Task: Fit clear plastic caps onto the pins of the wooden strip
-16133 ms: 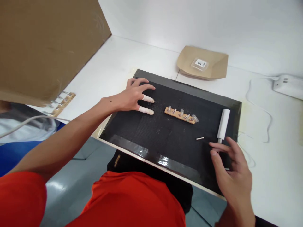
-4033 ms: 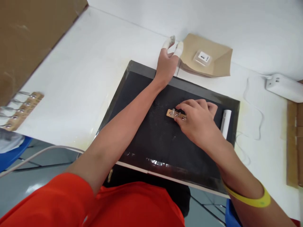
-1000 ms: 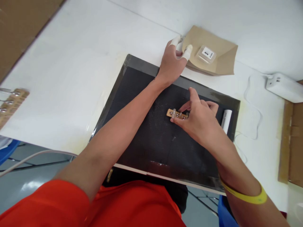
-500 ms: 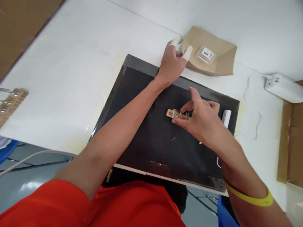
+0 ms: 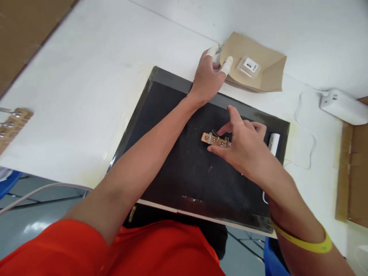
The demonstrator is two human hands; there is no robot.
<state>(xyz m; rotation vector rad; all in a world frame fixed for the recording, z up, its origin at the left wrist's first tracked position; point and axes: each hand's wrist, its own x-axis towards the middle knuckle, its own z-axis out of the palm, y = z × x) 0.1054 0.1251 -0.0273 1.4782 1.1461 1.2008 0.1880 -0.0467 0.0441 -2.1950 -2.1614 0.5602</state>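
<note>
My left hand (image 5: 207, 74), with white cots on its fingertips, reaches past the far edge of the black mat (image 5: 172, 153). Its fingers pinch the left corner of a brown paper tray (image 5: 267, 73). A small clear packet (image 5: 248, 66) lies in that tray. My right hand (image 5: 244, 147) rests on the mat and grips a small tan component strip (image 5: 207, 138) between thumb and fingers, with the index finger raised. Clear parts stand up from the strip. A yellow band circles my right wrist.
A white cylinder (image 5: 273, 142) lies on the mat just right of my right hand. A white power adapter (image 5: 343, 107) with a thin cord sits at the far right, and cardboard (image 5: 355, 165) lies beyond it. Another component strip (image 5: 13, 122) lies at the left table edge.
Over the last second both hands stay almost still; my right index finger shifts slightly above the strip. Four seconds ago my left fingers were apart, short of the tray.
</note>
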